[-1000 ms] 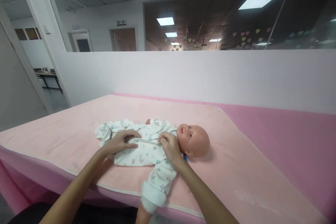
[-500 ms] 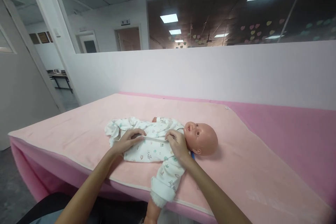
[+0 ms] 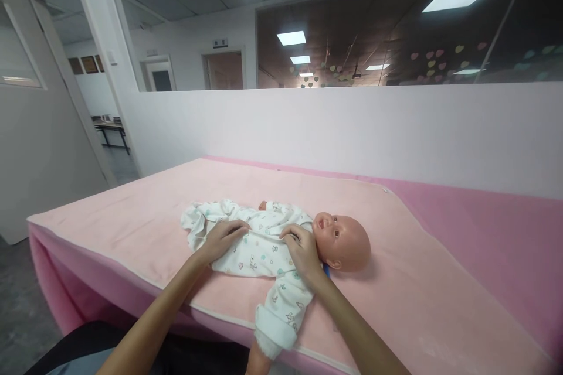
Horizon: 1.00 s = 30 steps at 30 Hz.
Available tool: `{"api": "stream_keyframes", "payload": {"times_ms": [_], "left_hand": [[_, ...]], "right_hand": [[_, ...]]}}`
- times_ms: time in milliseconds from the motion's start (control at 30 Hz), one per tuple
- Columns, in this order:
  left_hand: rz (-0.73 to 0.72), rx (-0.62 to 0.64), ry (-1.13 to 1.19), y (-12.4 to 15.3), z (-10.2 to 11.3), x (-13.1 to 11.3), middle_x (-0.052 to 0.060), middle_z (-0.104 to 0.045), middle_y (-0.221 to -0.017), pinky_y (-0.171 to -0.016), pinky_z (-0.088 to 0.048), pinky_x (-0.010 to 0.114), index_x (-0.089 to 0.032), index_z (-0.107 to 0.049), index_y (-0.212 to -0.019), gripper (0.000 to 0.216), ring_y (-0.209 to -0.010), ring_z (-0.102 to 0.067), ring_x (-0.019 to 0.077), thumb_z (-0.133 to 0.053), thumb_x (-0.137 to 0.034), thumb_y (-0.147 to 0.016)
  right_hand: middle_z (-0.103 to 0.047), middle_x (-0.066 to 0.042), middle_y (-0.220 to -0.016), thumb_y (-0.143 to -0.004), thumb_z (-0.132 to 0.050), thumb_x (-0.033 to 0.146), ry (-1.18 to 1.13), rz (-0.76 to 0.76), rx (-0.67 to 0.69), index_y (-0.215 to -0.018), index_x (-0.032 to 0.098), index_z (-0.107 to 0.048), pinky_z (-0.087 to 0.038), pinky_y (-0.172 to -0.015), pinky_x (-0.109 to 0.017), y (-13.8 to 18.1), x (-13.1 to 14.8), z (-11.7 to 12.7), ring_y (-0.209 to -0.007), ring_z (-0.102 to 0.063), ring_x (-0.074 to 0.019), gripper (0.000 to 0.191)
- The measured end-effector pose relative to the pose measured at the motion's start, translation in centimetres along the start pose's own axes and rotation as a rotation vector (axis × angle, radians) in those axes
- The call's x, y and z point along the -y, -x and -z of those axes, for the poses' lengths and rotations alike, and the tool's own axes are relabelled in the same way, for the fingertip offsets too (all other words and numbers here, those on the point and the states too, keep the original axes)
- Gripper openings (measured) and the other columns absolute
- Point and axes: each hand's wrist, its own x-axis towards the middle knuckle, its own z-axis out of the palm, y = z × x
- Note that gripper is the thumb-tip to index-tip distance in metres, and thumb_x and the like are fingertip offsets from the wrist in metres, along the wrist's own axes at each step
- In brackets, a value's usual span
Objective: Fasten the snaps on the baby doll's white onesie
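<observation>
A baby doll (image 3: 349,245) lies on its back, its bald head to the right, dressed in a white printed baby garment (image 3: 253,258). At the waist end of the garment, my left hand (image 3: 225,239) pinches the front edge of the cloth. My right hand (image 3: 302,249) grips the same front edge near the doll's chest, thumb and fingers closed on it. Between my hands the edge runs across the doll's front. One sleeved arm of the doll stretches toward me over the table edge, its cuff folded back. Its other small hand (image 3: 263,205) shows on the far side.
A peach-pink mat (image 3: 145,205) covers the table over a darker pink cloth (image 3: 492,217). Behind stands a white low wall (image 3: 334,129) with windows above. An open door (image 3: 48,146) is at the left. A bit of blue (image 3: 326,270) shows under the doll's neck.
The garment's front edge between my hands looks lower and flatter. Both hands keep nearly the same places on the cloth. The whole view has shifted slightly.
</observation>
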Motion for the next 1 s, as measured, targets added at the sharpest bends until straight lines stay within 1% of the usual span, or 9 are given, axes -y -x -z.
{"api": "stream_keyframes", "payload": {"times_ms": [100,200,367,567,667,767,833,933,1000], "left_hand": [[-0.006,0.079,0.007,0.1,0.5,-0.1,0.004,-0.065,-0.099,-0.076,-0.043,0.025,-0.02,-0.065,-0.093,0.031,-0.09,-0.056,0.0193,-0.057,-0.042,-0.073],[-0.023,0.101,0.016,0.2,0.8,0.1,0.004,-0.066,-0.101,-0.078,-0.044,0.026,-0.021,-0.067,-0.096,0.033,-0.092,-0.057,0.0203,-0.062,-0.04,-0.069],[-0.061,0.014,-0.099,0.4,0.1,0.1,0.003,-0.069,-0.092,-0.069,-0.044,0.025,-0.022,-0.068,-0.096,0.031,-0.078,-0.059,0.0176,-0.053,-0.042,-0.077],[-0.122,-0.069,-0.189,0.7,-0.5,-0.1,0.003,-0.069,-0.091,-0.069,-0.044,0.023,-0.022,-0.069,-0.091,0.03,-0.08,-0.061,0.0185,-0.048,-0.041,-0.08],[-0.144,-0.067,-0.266,0.8,-0.1,0.0,0.003,-0.069,-0.09,-0.068,-0.043,0.023,-0.021,-0.068,-0.091,0.03,-0.077,-0.061,0.0178,-0.046,-0.04,-0.082],[-0.192,0.01,-0.384,0.8,0.9,-0.3,0.004,-0.067,-0.091,-0.069,-0.043,0.024,-0.022,-0.066,-0.093,0.031,-0.078,-0.06,0.0179,-0.041,-0.038,-0.085],[-0.204,0.042,-0.472,0.7,1.7,-0.9,0.004,-0.066,-0.092,-0.067,-0.041,0.024,-0.023,-0.065,-0.095,0.031,-0.076,-0.06,0.0179,-0.039,-0.037,-0.086],[-0.216,0.01,-0.6,0.2,2.5,-1.9,0.005,-0.065,-0.089,-0.062,-0.039,0.024,-0.024,-0.063,-0.093,0.03,-0.073,-0.058,0.0177,-0.038,-0.038,-0.086],[-0.251,0.005,-0.672,-0.1,2.8,-2.5,0.005,-0.064,-0.086,-0.06,-0.037,0.024,-0.022,-0.063,-0.089,0.03,-0.073,-0.057,0.0175,-0.037,-0.038,-0.087]], "right_hand": [[-0.061,0.0,-0.071,-0.068,-0.043,0.017,0.003,-0.002,-0.001,-0.061,0.019,-0.057,-0.039,-0.065,-0.024,0.0,-0.1,0.0,-0.071,-0.054,-0.0145,0.015],[-0.062,0.0,-0.072,-0.068,-0.043,0.016,0.005,0.0,-0.002,-0.062,0.019,-0.057,-0.039,-0.066,-0.024,0.0,-0.2,0.0,-0.072,-0.054,-0.0145,0.016],[-0.062,0.0,-0.073,-0.068,-0.043,0.015,0.015,0.015,0.005,-0.064,0.019,-0.058,-0.039,-0.067,-0.024,0.0,-0.2,0.0,-0.073,-0.055,-0.0148,0.016],[-0.061,0.0,-0.074,-0.069,-0.042,0.014,0.069,0.051,0.005,-0.065,0.02,-0.057,-0.038,-0.065,-0.024,0.0,-0.4,-0.1,-0.072,-0.053,-0.0145,0.017],[-0.059,-0.001,-0.073,-0.068,-0.041,0.011,0.247,0.152,0.081,-0.067,0.019,-0.057,-0.036,-0.064,-0.024,0.2,0.2,0.6,-0.072,-0.051,-0.0143,0.018],[-0.056,-0.003,-0.073,-0.068,-0.043,0.009,0.575,0.346,0.228,-0.071,0.018,-0.055,-0.033,-0.063,-0.027,0.8,1.3,1.8,-0.069,-0.046,-0.0147,0.016],[-0.054,-0.004,-0.074,-0.068,-0.043,0.009,0.761,0.444,0.276,-0.071,0.018,-0.054,-0.031,-0.062,-0.028,1.3,2.1,2.7,-0.068,-0.044,-0.015,0.014],[-0.053,-0.005,-0.078,-0.068,-0.043,0.007,0.922,0.497,0.265,-0.074,0.018,-0.052,-0.032,-0.065,-0.03,2.0,2.7,3.4,-0.07,-0.044,-0.0158,0.015],[-0.054,-0.005,-0.077,-0.069,-0.045,0.007,1.013,0.508,0.214,-0.073,0.018,-0.052,-0.034,-0.073,-0.032,2.2,2.6,3.6,-0.071,-0.044,-0.0165,0.014]]}}
